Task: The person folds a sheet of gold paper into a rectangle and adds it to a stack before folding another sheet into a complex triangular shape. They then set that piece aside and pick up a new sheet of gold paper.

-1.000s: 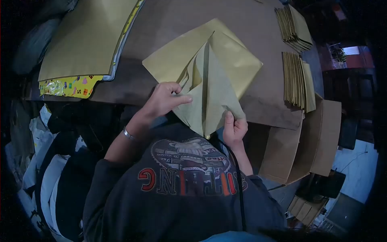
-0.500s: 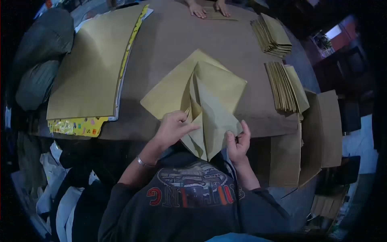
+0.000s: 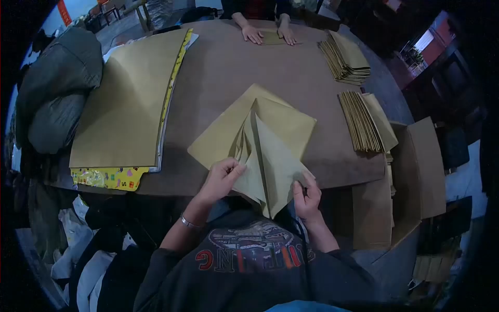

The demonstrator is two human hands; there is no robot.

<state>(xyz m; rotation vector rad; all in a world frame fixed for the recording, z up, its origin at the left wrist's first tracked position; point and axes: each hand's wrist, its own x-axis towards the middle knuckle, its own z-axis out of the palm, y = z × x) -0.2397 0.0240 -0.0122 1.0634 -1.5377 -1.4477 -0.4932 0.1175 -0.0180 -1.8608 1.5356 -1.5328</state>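
Observation:
In front of me on the brown table lies a folded sheet of tan kraft paper (image 3: 275,148), its square corner pointing away from me. Its near part is spread into two pointed flaps with a dark gap down the middle. My left hand (image 3: 222,178) pinches the edge of the left flap, thumb against fingers. On the opposite side, my right hand (image 3: 307,197) grips the right flap's outer edge between thumb and fingers. The flaps' near tip hangs past the table edge, close to my shirt.
A stack of large kraft sheets (image 3: 125,99) lies at left on yellow printed plastic (image 3: 109,178). Folded paper pieces stand in two stacks (image 3: 345,57), (image 3: 361,122) at right. An open cardboard box (image 3: 371,213) is beside the table. Another person's hands (image 3: 253,35) press paper across the table.
The view has tilted upward, showing more of the far side. My left hand has moved along the left flap, and the two flaps look flatter and more evenly spread.

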